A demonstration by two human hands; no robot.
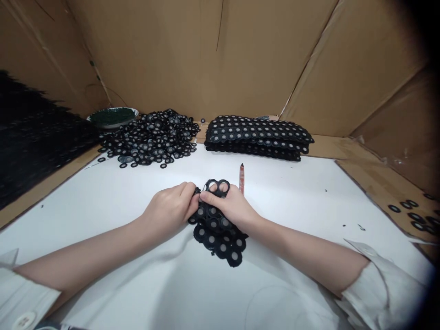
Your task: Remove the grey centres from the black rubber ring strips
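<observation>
Both our left hand (170, 208) and right hand (228, 206) pinch a black sheet of joined rings (216, 227). We risk tearing rings if we pull unevenly; the loose ring pile (151, 137) sits well apart.

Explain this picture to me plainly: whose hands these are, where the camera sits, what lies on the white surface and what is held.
There is no machine here. A camera worn on a person's head looks down at their own two bare hands. The left hand and the right hand together grip a black sheet of joined rubber rings with grey centres, pinching at its top edge. They work over a white table sheet. Behind the right hand lies a red pen-like tool. Farther back sit a loose heap of separate black rings, a neat stack of uncut black ring sheets and a green-filled shallow dish. Brown cardboard walls surround the place.
</observation>
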